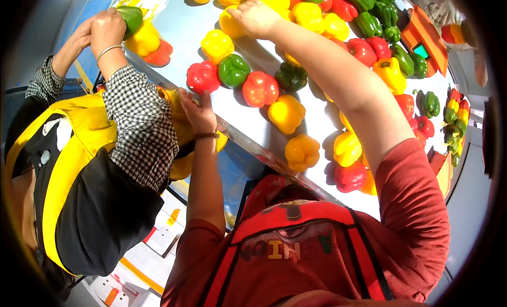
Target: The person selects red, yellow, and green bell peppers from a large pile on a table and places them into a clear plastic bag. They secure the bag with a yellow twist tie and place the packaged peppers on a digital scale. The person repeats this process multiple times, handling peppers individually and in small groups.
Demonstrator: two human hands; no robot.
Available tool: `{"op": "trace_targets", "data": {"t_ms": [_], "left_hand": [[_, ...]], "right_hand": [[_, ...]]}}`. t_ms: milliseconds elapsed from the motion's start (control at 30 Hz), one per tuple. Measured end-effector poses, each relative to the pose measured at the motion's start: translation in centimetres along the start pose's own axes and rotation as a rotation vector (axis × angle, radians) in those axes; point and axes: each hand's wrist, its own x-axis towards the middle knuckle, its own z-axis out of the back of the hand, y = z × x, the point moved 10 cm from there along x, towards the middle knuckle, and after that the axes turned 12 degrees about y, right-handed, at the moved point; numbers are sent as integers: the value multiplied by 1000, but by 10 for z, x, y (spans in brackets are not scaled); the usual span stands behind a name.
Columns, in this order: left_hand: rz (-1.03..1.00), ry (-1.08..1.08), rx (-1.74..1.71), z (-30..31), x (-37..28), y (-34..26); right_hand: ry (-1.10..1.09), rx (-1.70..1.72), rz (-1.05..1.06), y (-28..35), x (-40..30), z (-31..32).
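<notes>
My right hand (255,18) reaches to the far side of the white table (174,49), its fingers at a yellow bell pepper (229,24); whether it grips the pepper I cannot tell. My left hand (199,111), palm up with fingers apart, is at the near table edge just below a red bell pepper (203,77) and holds nothing. Beside that pepper lie a green bell pepper (234,71) and an orange-red one (260,89). A dark green pepper (291,75) sits behind my right forearm. Two yellow-orange peppers (287,113) lie nearer my body.
On the left a co-worker in a yellow apron holds a green pepper (132,20) over yellow and red ones. Many peppers cover the far and right table. An orange scale (425,39) with a lit display stands at right, near netted or bundled peppers (455,121).
</notes>
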Motion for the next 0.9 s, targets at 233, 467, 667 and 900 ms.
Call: {"op": "trace_targets", "data": {"t_ms": [233,467,667,900], "left_hand": [[-123,-50,372,-23,-5,-31],[-176,-81,339,-20,-9,-35],[-233,-168,60,-9,-21,-19],[-412,328,19,-91,-77,-100]], "right_hand": [[44,-280,-86,10,37,-13],[-99,255,40,8,36,-16],[-242,1203,-192,-32,-43,32],[-626,956,-319,-107,-326,61]]}}
